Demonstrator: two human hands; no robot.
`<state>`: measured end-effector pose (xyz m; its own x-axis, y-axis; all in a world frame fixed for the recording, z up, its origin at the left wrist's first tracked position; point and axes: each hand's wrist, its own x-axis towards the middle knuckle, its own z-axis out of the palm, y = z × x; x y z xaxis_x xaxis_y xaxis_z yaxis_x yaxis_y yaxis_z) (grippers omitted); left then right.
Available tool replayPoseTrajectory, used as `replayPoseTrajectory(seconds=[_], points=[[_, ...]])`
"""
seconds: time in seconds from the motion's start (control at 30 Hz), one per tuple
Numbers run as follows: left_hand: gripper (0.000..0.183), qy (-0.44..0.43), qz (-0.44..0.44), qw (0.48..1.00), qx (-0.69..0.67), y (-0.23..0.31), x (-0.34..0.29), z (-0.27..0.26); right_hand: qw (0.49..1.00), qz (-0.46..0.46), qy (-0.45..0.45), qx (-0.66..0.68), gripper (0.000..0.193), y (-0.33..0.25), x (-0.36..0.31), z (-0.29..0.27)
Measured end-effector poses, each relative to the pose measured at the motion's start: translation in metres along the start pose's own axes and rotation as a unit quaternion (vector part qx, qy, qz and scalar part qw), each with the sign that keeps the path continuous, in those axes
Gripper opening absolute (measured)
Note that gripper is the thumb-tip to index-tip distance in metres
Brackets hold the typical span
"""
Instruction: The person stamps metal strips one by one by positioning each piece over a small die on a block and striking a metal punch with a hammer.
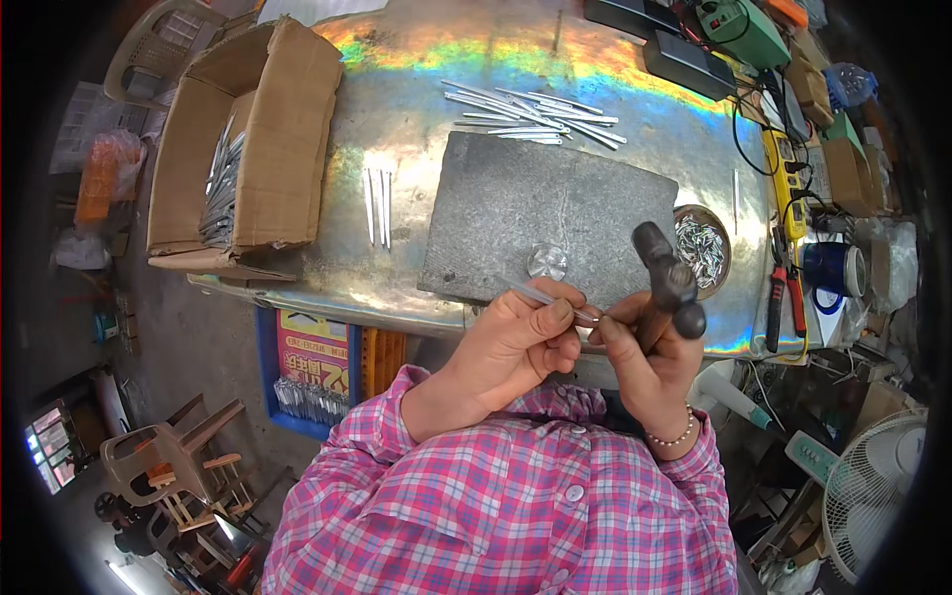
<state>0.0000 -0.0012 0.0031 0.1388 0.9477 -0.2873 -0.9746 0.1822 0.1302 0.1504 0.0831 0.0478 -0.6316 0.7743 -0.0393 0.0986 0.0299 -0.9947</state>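
Person in a pink plaid shirt stands at the near edge of a shiny metal-topped table [397, 109]. Left hand [521, 342] has its fingers closed around a thin metal rod [543, 296], pinched between thumb and forefinger; the rod's far end slants out over the near edge of a dark grey stone slab [545, 213]. Right hand [645, 357] touches the rod's other end with its fingertips while its fingers also wrap the wooden handle of a hammer [669, 283], head up and tilted over the slab's near right corner. A bead bracelet sits on the right wrist.

On the slab near its near edge, just beyond the left hand: a small round shiny metal disc [546, 261].

Toward the far edge of the table, a loose heap of similar rods [531, 114]. Three more rods [377, 203] lie side by side left of the slab. At the left edge, an open cardboard box [258, 139] with more rods inside. Right of the slab, a round bowl [702, 248] of small metal pieces. Red-handled pliers [783, 297] at the right edge.
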Motion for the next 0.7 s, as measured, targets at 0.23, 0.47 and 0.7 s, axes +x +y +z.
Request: replayPoseTrajectory(seconds=[0.23,0.47,0.7], points=[[0.018,0.003,0.034,0.999,0.042,0.001,-0.007,-0.003,0.956,-0.190,0.021,-0.222,0.017,0.007,0.001,0.005],[0.015,0.001,0.112,0.991,0.067,0.026,-0.015,0.001,0.999,-0.030,-0.016,-0.015,0.021,0.015,0.013,-0.011],[0.014,0.048,0.184,0.948,0.257,0.045,-0.011,0.002,0.997,0.055,-0.013,-0.056,0.017,0.022,0.027,-0.009]])
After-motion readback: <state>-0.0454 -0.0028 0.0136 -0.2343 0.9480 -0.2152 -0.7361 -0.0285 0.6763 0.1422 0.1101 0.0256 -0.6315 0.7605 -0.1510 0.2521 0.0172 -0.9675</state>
